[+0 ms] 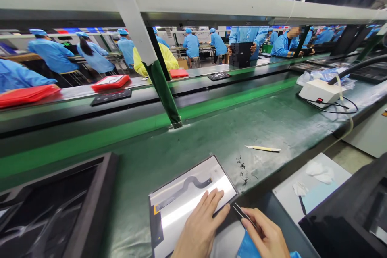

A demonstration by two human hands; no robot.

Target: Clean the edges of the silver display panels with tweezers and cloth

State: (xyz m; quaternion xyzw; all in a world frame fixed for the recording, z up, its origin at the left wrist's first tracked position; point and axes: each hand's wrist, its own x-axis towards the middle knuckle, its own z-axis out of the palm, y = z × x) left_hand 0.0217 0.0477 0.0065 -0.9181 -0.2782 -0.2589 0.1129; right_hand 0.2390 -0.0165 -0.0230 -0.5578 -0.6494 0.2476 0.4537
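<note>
A flat display panel with a silvery back lies at the front of the green bench. A grey flex cable curves across its back. My left hand rests on the panel with fingers stretched out and thumb apart. At the panel's right corner, my right hand grips a pair of tweezers, their tips beside the edge. Dark scraps lie on the bench to the right of the panel. Beyond them is a thin, pale, blade-like tool with a dark end.
A black foam-edged tray stands at left. A bench post rises ahead. A white box with a cable sits at right, above a lower surface with crumpled wipes. Co-workers in blue sit across the conveyor; one holds black trays.
</note>
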